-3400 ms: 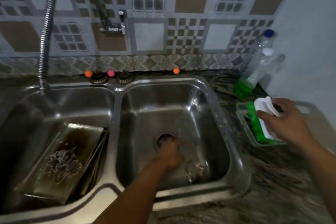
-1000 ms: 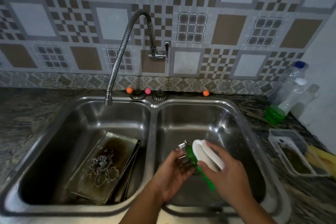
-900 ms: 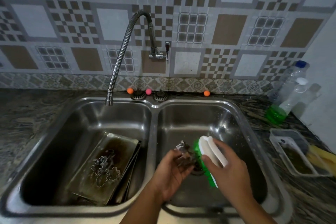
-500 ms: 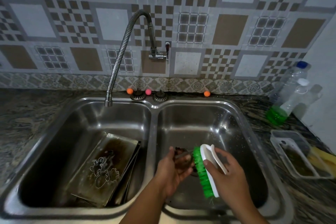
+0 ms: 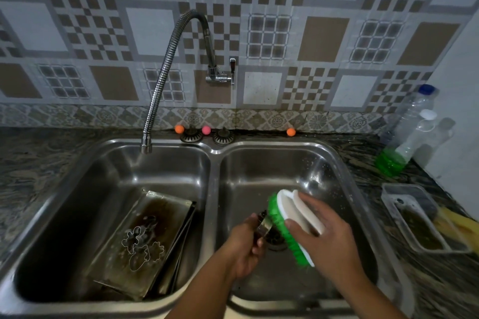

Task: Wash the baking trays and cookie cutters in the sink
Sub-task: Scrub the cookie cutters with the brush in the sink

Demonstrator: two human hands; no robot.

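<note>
Head view: the left hand (image 5: 246, 248) pinches a small metal cookie cutter (image 5: 264, 225) over the right sink (image 5: 344, 189) basin, lower centre of frame. The right hand (image 5: 326, 238) grips a green-bristled brush (image 5: 290, 225), bristles touching the cutter. Baking trays (image 5: 145, 238) with more cutters (image 5: 142, 246) lean in the left basin.

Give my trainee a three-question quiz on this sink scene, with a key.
1. True or false: the faucet spout hangs over the right basin.
2. Which hand holds the green-bristled scrub brush: A) left hand B) right hand?
3. Fill in: the stacked baking trays in the left basin have wire-outline ____ lying on top.

Key: 1 false; 2 B; 3 cookie cutters.
</note>
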